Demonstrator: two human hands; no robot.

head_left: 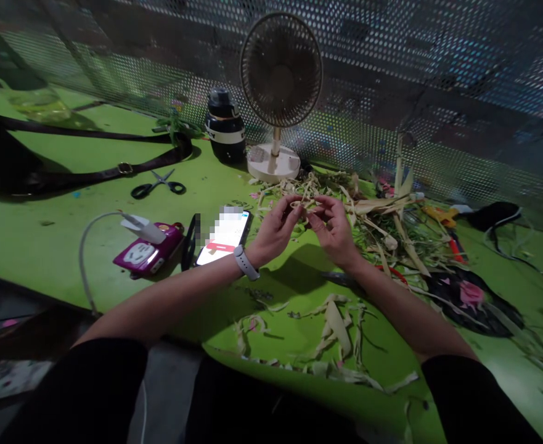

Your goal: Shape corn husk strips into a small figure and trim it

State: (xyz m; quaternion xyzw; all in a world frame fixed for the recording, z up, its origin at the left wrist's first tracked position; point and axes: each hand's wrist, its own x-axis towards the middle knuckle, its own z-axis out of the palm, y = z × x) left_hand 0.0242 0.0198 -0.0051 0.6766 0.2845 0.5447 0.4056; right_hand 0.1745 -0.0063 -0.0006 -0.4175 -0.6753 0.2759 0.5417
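Observation:
My left hand (278,229), with a pale watch band on its wrist, is closed in a pinch near the middle of the view. Facing it, my right hand (331,229) is pinched as well, and the fingertips of both nearly meet. Between them is a thin, pale dried leaf strip (298,205), partly hidden by the fingers. Both hands hover over the green table (294,302). Behind and to the right lies a heap of pale dried strips and green sprigs (391,231). Below the hands are loose leaf scraps (336,330).
A lit phone (225,237) stands left of my hands, beside a purple power adapter (148,250) with a cable. Scissors (159,184), a dark bottle (225,132) and a small fan (280,77) are farther back. Pliers (456,246) and a black disc (474,302) lie right.

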